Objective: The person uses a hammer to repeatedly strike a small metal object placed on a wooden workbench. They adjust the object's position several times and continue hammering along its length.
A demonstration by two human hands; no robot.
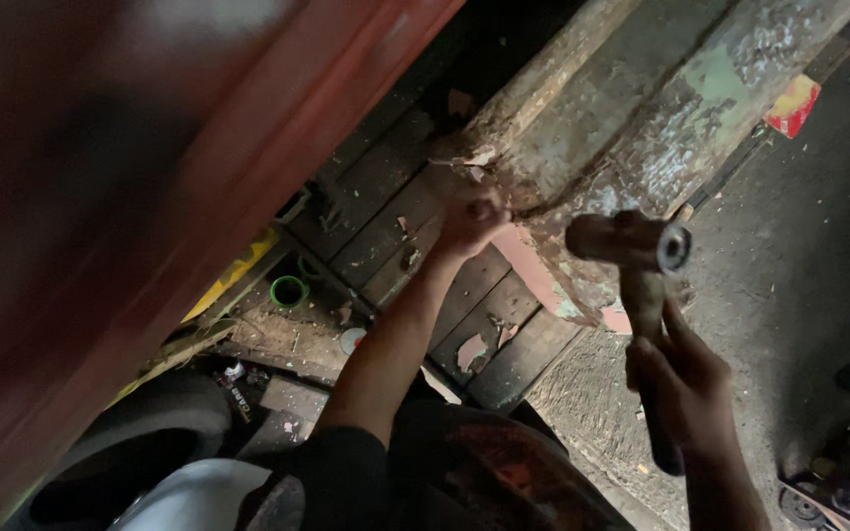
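Observation:
My right hand (pixel 683 385) grips the wooden handle of a hammer (pixel 632 246), whose dark metal head is raised level with a worn wooden beam. That beam (pixel 632 128) runs diagonally to the upper right, its pale green paint flaking and its broken lower end splintered. My left hand (pixel 469 218) is closed against that splintered end, fingers pinched on something too small to make out. My left forearm reaches up from the bottom centre.
A blurred red panel (pixel 150 197) fills the left side. Dark wooden planks (pixel 395 226) lie under the beam, with paint flakes on them. A small green-rimmed tin (pixel 288 291) sits lower left near a tyre (pixel 140 452). Rough ground (pixel 809 275) spreads to the right.

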